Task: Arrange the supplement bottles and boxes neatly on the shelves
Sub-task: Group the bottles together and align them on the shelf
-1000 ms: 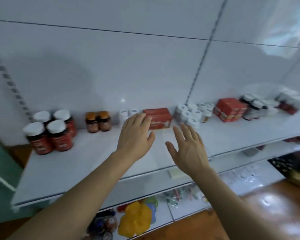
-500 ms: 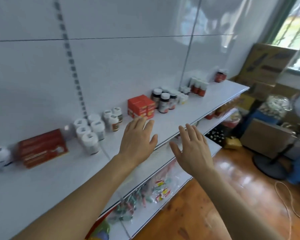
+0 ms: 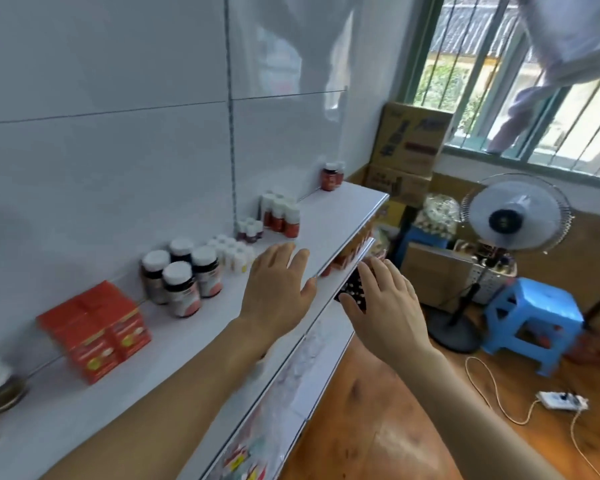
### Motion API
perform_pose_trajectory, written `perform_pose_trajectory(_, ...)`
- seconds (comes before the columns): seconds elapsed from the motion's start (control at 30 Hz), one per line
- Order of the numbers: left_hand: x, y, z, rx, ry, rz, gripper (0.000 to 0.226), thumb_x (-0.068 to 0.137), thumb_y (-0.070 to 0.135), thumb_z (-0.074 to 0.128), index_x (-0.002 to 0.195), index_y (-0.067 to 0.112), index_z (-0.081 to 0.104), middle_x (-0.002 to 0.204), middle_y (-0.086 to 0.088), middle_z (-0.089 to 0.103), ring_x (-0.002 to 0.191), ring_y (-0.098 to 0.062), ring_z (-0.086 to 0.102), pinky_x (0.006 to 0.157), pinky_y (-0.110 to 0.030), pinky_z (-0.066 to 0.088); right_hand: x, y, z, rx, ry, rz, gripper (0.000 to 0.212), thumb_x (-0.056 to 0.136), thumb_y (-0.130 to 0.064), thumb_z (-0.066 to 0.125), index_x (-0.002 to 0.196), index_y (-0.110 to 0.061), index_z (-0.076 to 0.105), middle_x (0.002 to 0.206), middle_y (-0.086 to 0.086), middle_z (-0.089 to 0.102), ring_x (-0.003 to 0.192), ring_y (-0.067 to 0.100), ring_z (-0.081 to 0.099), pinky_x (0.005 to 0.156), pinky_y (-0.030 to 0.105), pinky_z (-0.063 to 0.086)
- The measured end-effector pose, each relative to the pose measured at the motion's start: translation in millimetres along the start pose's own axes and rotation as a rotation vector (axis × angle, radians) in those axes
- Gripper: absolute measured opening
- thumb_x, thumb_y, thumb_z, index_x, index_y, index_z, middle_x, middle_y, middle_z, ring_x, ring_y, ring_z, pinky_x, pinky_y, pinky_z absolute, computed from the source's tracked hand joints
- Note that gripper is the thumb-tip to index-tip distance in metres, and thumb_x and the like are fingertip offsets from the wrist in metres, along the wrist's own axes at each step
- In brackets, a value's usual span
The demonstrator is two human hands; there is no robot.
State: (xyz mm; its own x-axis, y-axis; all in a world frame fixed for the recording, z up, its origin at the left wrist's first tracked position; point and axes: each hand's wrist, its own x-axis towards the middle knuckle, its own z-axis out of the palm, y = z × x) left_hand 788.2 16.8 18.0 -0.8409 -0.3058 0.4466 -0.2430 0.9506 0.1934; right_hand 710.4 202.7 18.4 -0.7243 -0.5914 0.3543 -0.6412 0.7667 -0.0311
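A white shelf (image 3: 329,220) runs along the tiled wall. On it stand red boxes (image 3: 96,330), dark bottles with white caps (image 3: 181,275), small white bottles (image 3: 234,252), small dark bottles (image 3: 250,230), red-labelled bottles (image 3: 279,214) and a far red bottle (image 3: 329,176). My left hand (image 3: 278,294) hovers flat over the shelf's front edge, fingers straight, holding nothing. My right hand (image 3: 387,306) is spread open in the air in front of the lower shelves, empty.
Lower shelves (image 3: 291,386) hold packets and red items. To the right are cardboard boxes (image 3: 411,140), a standing fan (image 3: 515,220), a blue plastic stool (image 3: 534,317), and a cable with a power strip (image 3: 561,400) on the wooden floor.
The view has swung to the right along the shelf, bringing the window, fan and stool into sight. Both hands stay open and empty, held out in front.
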Motion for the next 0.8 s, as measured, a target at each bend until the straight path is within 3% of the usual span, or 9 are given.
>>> perform_pose_trajectory(0.2,114,46,82,-0.025,-0.004,0.041,0.051,0.096,0.041,0.047,0.141,0.017,0.046,0.147,-0.009,0.045,0.138,-0.027,0.036,0.114,-0.042,0.030,89,101,45,0.005,0.005,0.032,0.069,0.095,-0.061,0.028,0.148,-0.018,0.032,0.153,0.007,0.036,0.145,0.028,0.024,0.119,0.044,0.025)
perform_pose_trajectory(0.47,263,109,177,-0.035,-0.023,-0.032,0.053,0.097,0.044,0.046,0.143,0.019,0.044,0.149,-0.007,0.043,0.139,-0.024,0.035,0.115,-0.040,0.032,228,244,90,0.015,-0.018,-0.004,0.066,0.096,-0.061,0.029,0.148,-0.020,0.032,0.156,0.007,0.032,0.147,0.027,0.021,0.120,0.044,0.022)
perform_pose_trajectory(0.8,429,89,284,0.030,-0.003,-0.153,0.053,0.097,0.045,0.045,0.143,0.019,0.044,0.149,-0.007,0.043,0.139,-0.025,0.035,0.114,-0.039,0.031,404,316,174,0.087,-0.064,-0.117,0.068,0.095,-0.061,0.029,0.149,-0.020,0.030,0.156,0.006,0.033,0.147,0.028,0.022,0.119,0.046,0.024)
